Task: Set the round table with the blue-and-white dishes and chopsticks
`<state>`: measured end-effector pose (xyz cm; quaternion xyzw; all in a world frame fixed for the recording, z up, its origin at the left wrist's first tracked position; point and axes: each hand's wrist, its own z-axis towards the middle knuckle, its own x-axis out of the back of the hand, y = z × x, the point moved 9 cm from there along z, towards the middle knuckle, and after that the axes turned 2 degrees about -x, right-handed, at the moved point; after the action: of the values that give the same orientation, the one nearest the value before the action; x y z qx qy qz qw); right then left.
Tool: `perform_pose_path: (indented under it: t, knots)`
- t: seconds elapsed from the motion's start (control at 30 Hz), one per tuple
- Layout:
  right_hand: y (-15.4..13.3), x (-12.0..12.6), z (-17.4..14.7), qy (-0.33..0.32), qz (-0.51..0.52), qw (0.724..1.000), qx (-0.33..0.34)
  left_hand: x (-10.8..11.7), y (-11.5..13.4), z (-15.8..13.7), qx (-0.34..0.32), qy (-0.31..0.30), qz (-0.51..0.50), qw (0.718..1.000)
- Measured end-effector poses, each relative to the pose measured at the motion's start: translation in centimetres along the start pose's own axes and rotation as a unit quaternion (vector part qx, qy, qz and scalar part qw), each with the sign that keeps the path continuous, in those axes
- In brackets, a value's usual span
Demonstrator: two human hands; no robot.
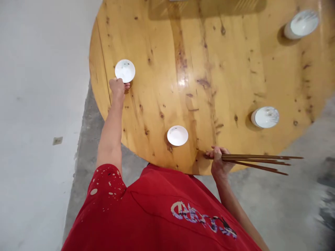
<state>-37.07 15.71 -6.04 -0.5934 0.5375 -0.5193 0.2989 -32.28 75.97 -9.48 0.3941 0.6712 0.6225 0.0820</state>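
Observation:
At the table's left side, my left hand (119,87) grips the near rim of a small white bowl (125,70), thumb on top and fingers partly hidden beneath. By the front edge, my right hand (220,162) is closed around a bundle of several brown chopsticks (258,158), which stick out to the right past the table edge. A second white bowl (177,135) sits between my two hands near the front edge. Further right rests a white bowl with grey streaks inside (265,117), and a similar bowl (301,24) stands at the far right.
The round wooden table (162,97) has a knotty, glossy top. A shadowed rectangular object's edge (206,8) shows at the far side. A white wall (39,87) with a socket plate (58,141) rises on the left, and grey concrete floor (293,205) lies around the table.

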Motion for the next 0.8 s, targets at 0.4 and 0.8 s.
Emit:
perform_pose_path:
  t: [0.4,0.8]
  knots:
    - [-0.2,-0.5,0.5,-0.038,0.021,0.999,0.015,-10.0,3.8,-27.5,-0.132,-0.27,0.315,0.9]
    - [0.7,0.7,-0.3,-0.034,0.067,0.997,-0.035,-11.2,1.4,-30.6,-0.1,-0.299,0.476,0.821]
